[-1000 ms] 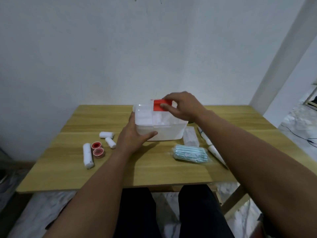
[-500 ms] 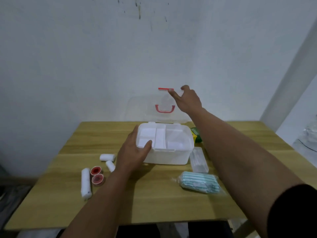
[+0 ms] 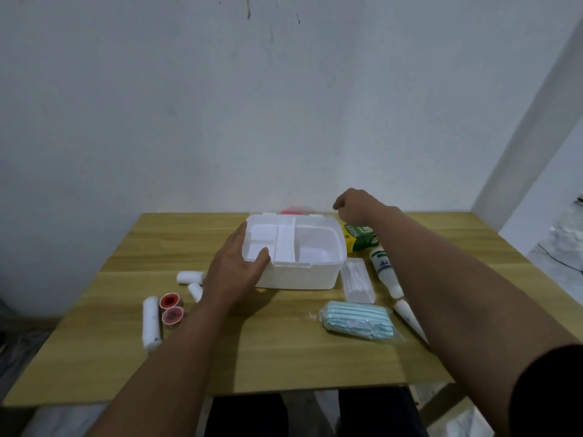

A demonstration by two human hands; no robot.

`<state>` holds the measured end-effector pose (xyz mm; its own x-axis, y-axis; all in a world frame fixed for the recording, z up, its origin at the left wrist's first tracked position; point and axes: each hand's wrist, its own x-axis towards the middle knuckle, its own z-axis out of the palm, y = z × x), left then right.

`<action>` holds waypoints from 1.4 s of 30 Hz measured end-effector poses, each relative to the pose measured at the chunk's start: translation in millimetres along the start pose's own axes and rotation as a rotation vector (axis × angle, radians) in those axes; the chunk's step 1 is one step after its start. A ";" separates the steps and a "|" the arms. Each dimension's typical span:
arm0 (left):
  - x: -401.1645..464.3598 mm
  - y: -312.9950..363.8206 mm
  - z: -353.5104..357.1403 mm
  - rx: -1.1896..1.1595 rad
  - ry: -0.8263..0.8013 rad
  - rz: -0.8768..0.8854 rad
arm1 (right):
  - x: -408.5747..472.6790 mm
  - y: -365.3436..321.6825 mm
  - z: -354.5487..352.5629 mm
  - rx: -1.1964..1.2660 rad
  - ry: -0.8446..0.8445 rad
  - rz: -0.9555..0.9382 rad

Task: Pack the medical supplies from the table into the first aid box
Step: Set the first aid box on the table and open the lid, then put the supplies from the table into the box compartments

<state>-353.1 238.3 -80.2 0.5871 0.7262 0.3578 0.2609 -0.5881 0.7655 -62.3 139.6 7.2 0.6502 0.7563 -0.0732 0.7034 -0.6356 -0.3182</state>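
Pale, scuffed wall rises behind a wooden table (image 3: pixel 284 357) pushed against it. Near the table's far edge, at the middle, stands the white first aid box (image 3: pixel 303 266), its lid thrown back so the divided inner tray shows; a blurred red part of the lid peeks over the rear rim. The left hand (image 3: pixel 235 272) is spread against the box's left side, thumb hooked over the rim into a tray compartment, holding the box. The right hand (image 3: pixel 355 208) hovers past the box's far right corner with fingers curled loosely inward; it grips nothing that I can see.

Toward the table's left edge lie three white gauze rolls: a long one (image 3: pixel 150 323) nearest the front, a short one (image 3: pixel 189 276) and another (image 3: pixel 195 291) partly behind the left wrist. Two red-cored tape rolls (image 3: pixel 171 308) sit touching each other between them. On the box's right, a green packet (image 3: pixel 359 238) lies near the far edge, a clear pack of cotton swabs (image 3: pixel 358 281) just beside the box wall, a white bottle (image 3: pixel 385 268) and a white pen-like stick (image 3: pixel 408 316) partly under the right forearm, and a bag of striped face masks (image 3: pixel 356 321) nearer the front edge.
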 end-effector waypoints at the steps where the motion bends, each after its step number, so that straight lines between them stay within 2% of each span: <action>1: 1.0 0.9 -0.5 0.006 -0.005 0.006 | -3.3 7.4 0.2 -0.063 -0.055 0.019; 5: 1.8 2.0 -2.0 0.020 -0.034 0.038 | -22.1 24.9 2.7 -0.263 -0.234 0.011; 9: 0.3 5.1 -3.9 -0.010 -0.020 0.011 | -32.4 35.9 21.6 -0.429 -0.106 -0.076; 13: 0.3 10.3 -6.8 -0.008 -0.044 0.001 | -37.1 42.9 22.8 -0.444 -0.061 -0.054; 22: -0.8 19.0 -1.5 -0.031 -0.056 -0.001 | -43.7 39.7 -54.9 -0.333 0.089 0.015; 28: -1.3 26.0 10.8 -0.003 -0.047 -0.003 | -58.0 -11.5 -88.4 -0.227 -0.039 -0.139; 31: -2.0 28.0 11.7 -0.007 -0.032 -0.003 | -62.5 -27.6 -72.7 -0.356 -0.092 -0.159; 36: -2.9 28.6 11.3 -0.006 -0.045 0.010 | -64.0 -46.8 -34.5 -0.571 -0.024 -0.208; 42: -2.2 26.9 13.4 0.003 -0.048 -0.013 | -70.3 -57.5 -24.3 -0.623 -0.001 -0.185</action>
<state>-337.0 216.2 -67.6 0.6193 0.7163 0.3217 0.2710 -0.5795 0.7686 -141.5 119.3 53.6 0.5023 0.8618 -0.0702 0.8386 -0.4658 0.2825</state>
